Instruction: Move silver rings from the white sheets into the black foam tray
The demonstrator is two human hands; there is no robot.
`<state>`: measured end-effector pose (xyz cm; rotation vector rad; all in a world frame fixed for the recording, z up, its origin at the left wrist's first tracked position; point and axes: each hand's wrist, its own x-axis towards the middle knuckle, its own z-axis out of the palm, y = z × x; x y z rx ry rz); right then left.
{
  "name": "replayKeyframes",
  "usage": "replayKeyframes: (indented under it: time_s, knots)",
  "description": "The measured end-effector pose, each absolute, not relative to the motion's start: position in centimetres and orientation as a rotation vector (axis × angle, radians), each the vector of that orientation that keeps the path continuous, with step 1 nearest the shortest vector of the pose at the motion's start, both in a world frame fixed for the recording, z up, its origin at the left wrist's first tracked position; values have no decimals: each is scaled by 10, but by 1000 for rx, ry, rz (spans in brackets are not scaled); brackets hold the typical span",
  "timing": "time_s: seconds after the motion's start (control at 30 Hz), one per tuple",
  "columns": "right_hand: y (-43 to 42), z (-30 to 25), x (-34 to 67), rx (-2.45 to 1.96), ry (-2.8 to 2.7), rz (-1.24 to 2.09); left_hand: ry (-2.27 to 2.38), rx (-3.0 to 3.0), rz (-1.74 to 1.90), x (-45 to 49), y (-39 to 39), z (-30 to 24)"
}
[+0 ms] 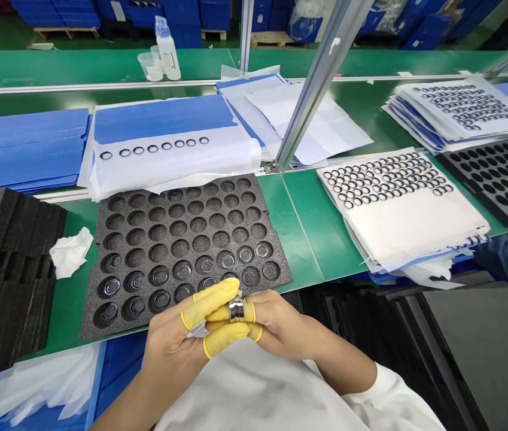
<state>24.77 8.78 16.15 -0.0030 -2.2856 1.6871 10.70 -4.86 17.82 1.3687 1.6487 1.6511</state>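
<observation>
My left hand [191, 329] and my right hand [271, 320] meet just over the front edge of a dark grey foam tray [110, 254]. Yellow finger cots cover several fingertips on both. Pinched between the fingertips of the two hands is a shiny metal ring [236, 310], partly hidden by the fingers. The tray has rows of round pockets. Metal rings [182, 270] sit in the pockets of its front rows, some of them hidden behind my left hand.
Stacked black foam trays [15, 281] and a crumpled white tissue [72, 251] lie at left. Behind, a white sheet [173, 164] bears a row of rings. A metal post [316, 90] rises mid-table. Rings cover part of a white sheet stack [415, 221] at right. A bottle [168, 54] stands far back.
</observation>
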Motion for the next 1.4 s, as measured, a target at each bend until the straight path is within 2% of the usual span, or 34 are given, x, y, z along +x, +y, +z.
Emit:
replayKeyframes:
  time_s: [0.13,0.43,0.53,0.73,0.87,1.13,1.4]
  knots:
    - [88,162,246,-1,-2306,1564,1672,1399,1641,107,-51,173]
    - [86,166,248,-71,-2345,1673,1761,1341,1606,106,-55,166]
    - [87,173,250,-147,-2230,1926,1765,1323,1624,107,-54,169]
    - [87,186,256,-215,-1777,2680,1745,1265,1626,107,-53,171]
    - [86,189,254,-247,-1496,2863,1758,1320,1607,107,-53,171]
    - [83,181,249,-320,-1357,2854,1742,1444,1600,107,-51,170]
    - [82,179,251,-377,-1630,2525,1694,1420,1557,104,-49,167]
